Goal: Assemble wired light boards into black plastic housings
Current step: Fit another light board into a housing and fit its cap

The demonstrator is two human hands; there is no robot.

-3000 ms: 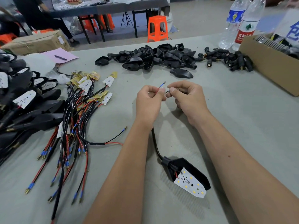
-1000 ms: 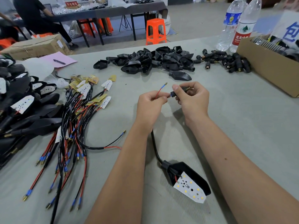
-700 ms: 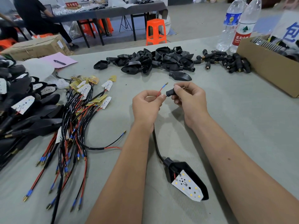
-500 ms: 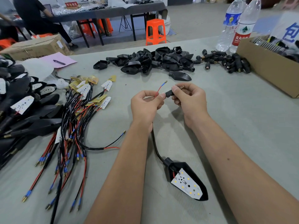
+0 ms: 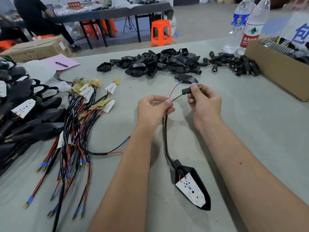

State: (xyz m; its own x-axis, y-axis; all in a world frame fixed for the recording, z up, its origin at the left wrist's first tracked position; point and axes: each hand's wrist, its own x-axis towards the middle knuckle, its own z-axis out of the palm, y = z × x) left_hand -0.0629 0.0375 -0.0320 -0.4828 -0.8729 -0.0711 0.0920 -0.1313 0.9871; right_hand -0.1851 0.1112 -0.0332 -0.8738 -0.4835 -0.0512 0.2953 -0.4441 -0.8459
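Closest to the person, a black housing (image 5: 203,185) lies on the grey desk (image 5: 250,131) between the two forearms, and a white light board (image 5: 190,190) with small yellow dots sits inside it. A black cable (image 5: 165,139) runs up from the housing to the left hand (image 5: 153,111), just past it. The left hand pinches the cable where it splits into two thin wires. The red wire (image 5: 172,92) with a blue tip sticks up past the fingers. The thin black wire goes over to the right hand (image 5: 204,104), which is just beside the left hand. The right hand pinches a small black connector (image 5: 185,90) on that wire, with a gold tip showing past the thumb. Left of the housing lies a bunch of wired boards (image 5: 78,124) with red and black wires. Further left of the housing is a stack of finished housings (image 5: 28,118). Beyond the hands, far past the housing, sits a pile of empty housings (image 5: 158,63), and to its right a heap of black connectors (image 5: 234,63). Far to the right of the housing is a cardboard box (image 5: 274,67), with two water bottles (image 5: 245,25) behind it. A pink paper (image 5: 58,61) with a pen lies far off to the left, and an orange stool (image 5: 161,33) stands on the floor past the desk.
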